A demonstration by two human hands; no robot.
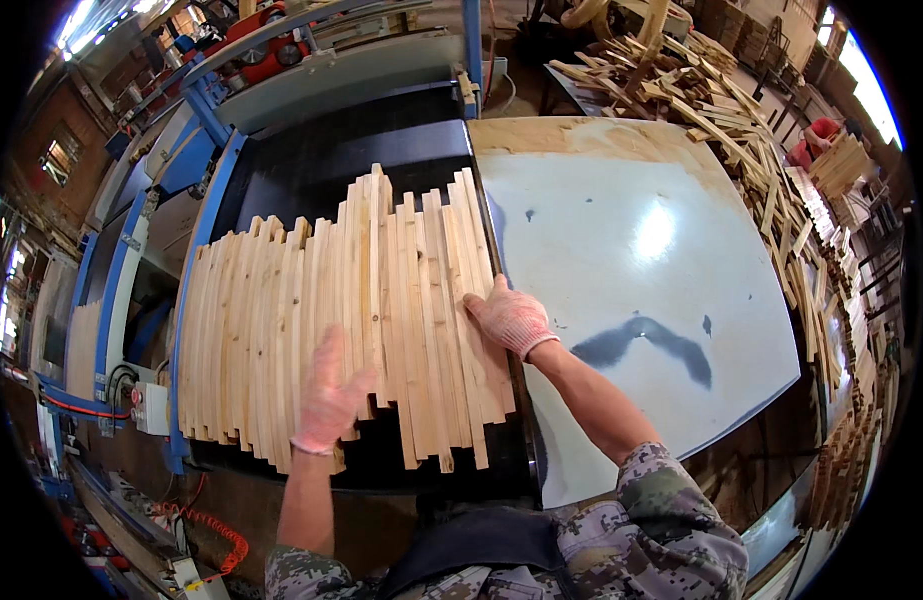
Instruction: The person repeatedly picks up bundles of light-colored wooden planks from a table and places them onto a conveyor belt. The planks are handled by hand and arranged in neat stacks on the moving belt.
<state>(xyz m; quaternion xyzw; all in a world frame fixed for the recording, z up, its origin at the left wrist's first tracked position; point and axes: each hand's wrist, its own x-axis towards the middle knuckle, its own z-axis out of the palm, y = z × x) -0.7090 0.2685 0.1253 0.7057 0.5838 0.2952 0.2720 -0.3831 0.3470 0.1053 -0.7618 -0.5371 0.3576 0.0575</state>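
Pale wooden strips (271, 330) lie side by side in a broad row on a black conveyor belt (321, 150). Their ends are uneven at both the far and near sides. My left hand (331, 390), in a pinkish-white knit glove and blurred by motion, is over the near part of the row, thumb spread from the fingers. At the row's right edge is my right hand (513, 318), gloved alike. Its thumb points left over the outermost strips, with the fingers apart from it along the belt's edge; their undersides are hidden.
A worn metal-topped table (601, 240) adjoins the belt on the right. Beyond it lies a heap of loose wood offcuts (721, 120). Blue machine frames (211, 200) flank the left, with a coiled orange hose (226, 545) below. A person in red (816, 140) is far right.
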